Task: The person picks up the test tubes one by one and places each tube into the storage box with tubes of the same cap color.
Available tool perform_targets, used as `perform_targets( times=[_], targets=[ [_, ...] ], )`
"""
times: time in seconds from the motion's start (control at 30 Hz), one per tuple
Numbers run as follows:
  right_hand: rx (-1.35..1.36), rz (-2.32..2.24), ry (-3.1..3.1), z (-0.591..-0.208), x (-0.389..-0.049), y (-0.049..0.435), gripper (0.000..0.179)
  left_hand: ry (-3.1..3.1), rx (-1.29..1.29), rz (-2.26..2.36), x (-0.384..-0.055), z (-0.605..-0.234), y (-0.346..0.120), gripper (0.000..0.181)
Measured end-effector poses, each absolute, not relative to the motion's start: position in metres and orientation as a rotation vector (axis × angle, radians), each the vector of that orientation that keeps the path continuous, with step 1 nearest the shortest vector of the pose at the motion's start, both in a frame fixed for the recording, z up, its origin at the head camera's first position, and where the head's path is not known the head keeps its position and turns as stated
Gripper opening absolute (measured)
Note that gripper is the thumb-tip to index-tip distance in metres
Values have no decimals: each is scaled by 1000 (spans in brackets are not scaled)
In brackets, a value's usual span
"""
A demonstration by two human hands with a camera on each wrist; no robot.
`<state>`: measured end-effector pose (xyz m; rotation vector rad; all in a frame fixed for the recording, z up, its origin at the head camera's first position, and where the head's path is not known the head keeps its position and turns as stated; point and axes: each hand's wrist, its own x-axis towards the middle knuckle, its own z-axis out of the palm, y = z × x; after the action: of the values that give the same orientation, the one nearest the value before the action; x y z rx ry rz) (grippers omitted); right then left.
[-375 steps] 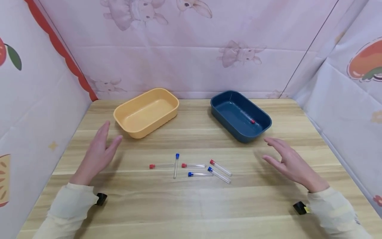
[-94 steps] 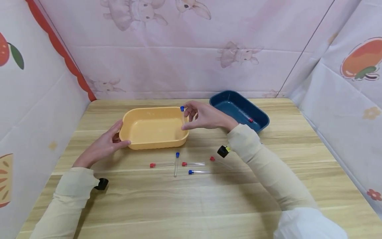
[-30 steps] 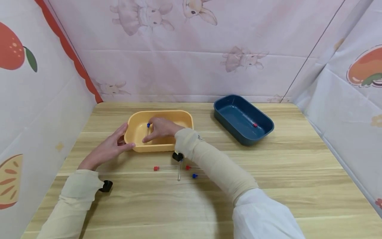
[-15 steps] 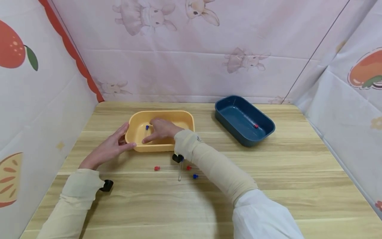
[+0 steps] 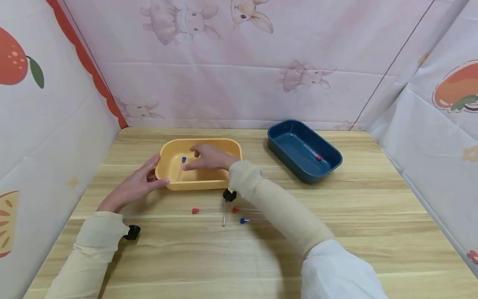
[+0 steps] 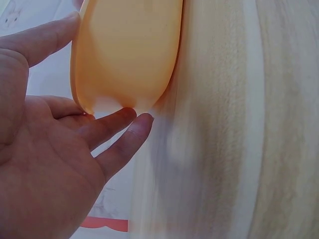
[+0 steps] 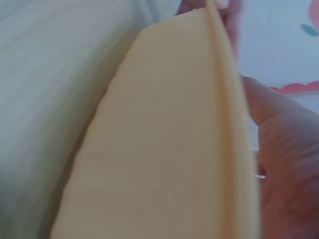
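Tube [image 5: 181,171] now loose in yellow tray [image 5: 198,185]

Walls of the yellow tray [image 5: 198,185] hem in our right hand [image 5: 214,158], with free room above; our left hand [image 5: 134,185] bars one end. Loose tubes [image 5: 224,218] obstruct us left of our right forearm [image 5: 284,205]; rightward, bare tabletop [image 5: 317,197] stretches to the blue tray [image 5: 287,160].

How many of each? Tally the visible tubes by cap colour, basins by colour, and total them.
Red-capped slim clear tubes: 3
Blue-capped slim clear tubes: 3, one cap mostly covered
Yellow rectangular basin: 1
Dark blue rectangular basin: 1
Total in view: 8
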<state>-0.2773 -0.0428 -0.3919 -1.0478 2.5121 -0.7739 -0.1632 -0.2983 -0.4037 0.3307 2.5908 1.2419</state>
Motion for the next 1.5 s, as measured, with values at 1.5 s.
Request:
perform_targets(
  times=[1.5],
  targets=[
    [-1298,-982,2627,-348,-174,82,73,2621,284,1166,-167,-401,-296,104]
  ],
)
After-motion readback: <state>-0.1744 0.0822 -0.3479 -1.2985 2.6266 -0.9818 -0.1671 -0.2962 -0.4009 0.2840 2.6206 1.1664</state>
